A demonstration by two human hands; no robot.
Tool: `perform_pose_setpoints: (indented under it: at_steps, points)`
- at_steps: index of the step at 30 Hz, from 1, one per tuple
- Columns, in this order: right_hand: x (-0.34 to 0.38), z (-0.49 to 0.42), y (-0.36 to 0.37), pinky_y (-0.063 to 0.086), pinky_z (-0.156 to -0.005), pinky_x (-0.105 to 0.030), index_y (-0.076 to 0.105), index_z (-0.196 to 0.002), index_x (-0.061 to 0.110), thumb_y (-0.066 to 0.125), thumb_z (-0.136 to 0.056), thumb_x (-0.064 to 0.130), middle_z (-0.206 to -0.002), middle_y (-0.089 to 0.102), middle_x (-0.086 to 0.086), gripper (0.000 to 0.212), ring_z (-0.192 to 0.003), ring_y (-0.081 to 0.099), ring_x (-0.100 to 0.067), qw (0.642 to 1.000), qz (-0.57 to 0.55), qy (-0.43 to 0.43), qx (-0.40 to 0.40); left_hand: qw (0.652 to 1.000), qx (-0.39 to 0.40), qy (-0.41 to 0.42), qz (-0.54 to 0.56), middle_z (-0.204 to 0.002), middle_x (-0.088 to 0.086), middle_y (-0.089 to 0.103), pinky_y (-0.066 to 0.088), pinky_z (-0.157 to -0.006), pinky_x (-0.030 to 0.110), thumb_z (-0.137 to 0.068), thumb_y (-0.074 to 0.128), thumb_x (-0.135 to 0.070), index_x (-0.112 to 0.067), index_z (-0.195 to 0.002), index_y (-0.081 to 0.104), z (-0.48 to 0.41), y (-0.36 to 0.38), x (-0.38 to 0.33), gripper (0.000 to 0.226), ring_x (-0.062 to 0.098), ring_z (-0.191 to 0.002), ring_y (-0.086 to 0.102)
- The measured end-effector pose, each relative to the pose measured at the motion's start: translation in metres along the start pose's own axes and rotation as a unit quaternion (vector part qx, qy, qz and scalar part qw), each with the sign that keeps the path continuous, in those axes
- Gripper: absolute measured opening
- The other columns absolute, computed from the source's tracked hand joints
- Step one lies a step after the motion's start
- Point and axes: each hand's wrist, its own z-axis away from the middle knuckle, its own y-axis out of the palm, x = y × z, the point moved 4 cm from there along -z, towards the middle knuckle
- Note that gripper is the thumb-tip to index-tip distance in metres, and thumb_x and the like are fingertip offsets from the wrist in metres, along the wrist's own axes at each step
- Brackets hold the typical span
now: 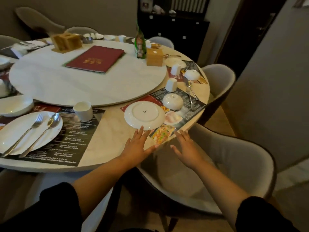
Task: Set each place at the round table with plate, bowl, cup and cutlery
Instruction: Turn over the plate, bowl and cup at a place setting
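My left hand and right hand reach flat and empty toward the plate — it lies face down, so I judge flipping comes next.

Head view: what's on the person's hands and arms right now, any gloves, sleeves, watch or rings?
The left hand and right hand are bare: no gloves, no rings or watch visible. The left black sleeve and right black sleeve end near the elbows, leaving forearms uncovered.
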Motion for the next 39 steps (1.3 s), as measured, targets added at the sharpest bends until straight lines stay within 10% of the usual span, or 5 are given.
perform_pose_setpoints:
  at_steps: [10, 14, 25, 39]
  points:
    - [0.006, -0.126, 0.014, 0.015, -0.118, -0.045, 0.021, -0.148, 0.019, 0.048, -0.095, 0.037, -0.158, 0.010, -0.009, 0.063, -0.146, 0.005, -0.027, 0.993, -0.061, -0.074, 0.061, 0.965, -0.074, -0.166, 0.187, -0.155, 0.003, 0.026, 0.026, -0.112, 0.038, -0.090, 0.052, -0.046, -0.021, -0.148, 0.024, -0.039, -0.024, 0.040, 0.068, 0.021, -0.141, 0.028]
    - [0.013, -0.164, 0.023, 0.014, -0.118, -0.046, 0.018, -0.150, 0.022, 0.045, -0.096, 0.041, -0.159, 0.007, -0.005, 0.064, -0.147, 0.003, -0.024, 0.994, -0.072, -0.059, 0.056, 0.922, -0.094, -0.269, 0.262, -0.123, 0.011, 0.057, 0.045, -0.099, 0.038, -0.094, 0.052, -0.036, -0.007, -0.127, 0.051, -0.083, -0.050, 0.071, 0.044, 0.027, -0.113, 0.055]
    - [0.016, -0.217, 0.052, 0.004, -0.119, -0.045, 0.011, -0.151, 0.025, 0.035, -0.095, 0.053, -0.160, -0.003, -0.003, 0.067, -0.146, -0.009, -0.024, 0.993, -0.060, -0.075, 0.065, 0.818, -0.098, -0.409, 0.393, -0.080, 0.013, 0.057, 0.048, -0.073, 0.028, -0.091, 0.054, -0.014, -0.002, -0.082, 0.061, -0.157, -0.063, 0.118, 0.016, 0.020, -0.070, 0.054]
    - [0.010, -0.213, 0.056, 0.004, -0.119, -0.046, 0.005, -0.150, 0.037, 0.018, -0.086, 0.068, -0.159, -0.008, 0.004, 0.072, -0.145, -0.013, -0.017, 0.990, -0.088, -0.097, 0.046, 0.815, -0.101, -0.410, 0.398, -0.106, 0.011, 0.063, 0.045, -0.098, 0.038, -0.091, 0.057, -0.034, -0.006, -0.101, 0.060, -0.153, -0.064, 0.113, 0.031, 0.027, -0.103, 0.058]
